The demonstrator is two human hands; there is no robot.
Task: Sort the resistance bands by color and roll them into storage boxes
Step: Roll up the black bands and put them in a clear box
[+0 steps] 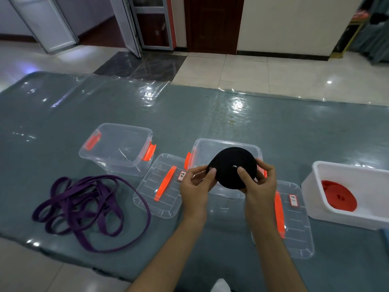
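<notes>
Both hands hold a rolled black band [231, 167] up in front of me: my left hand [195, 186] pinches its left edge, thumb on the face, and my right hand [260, 184] grips its right side, thumb near the centre hole. Its flat round face tilts toward me, above an open clear box [227, 145]. Going left to right on the grey-green mat [189, 114]: a loose tangle of purple bands [88, 205], long loops running toward the near edge; another clear box [117, 148] with orange latches; a clear lid [162, 186]; a second lid [294, 224] behind my right wrist; a white box [347, 175] holding a coiled red band [339, 196].
</notes>
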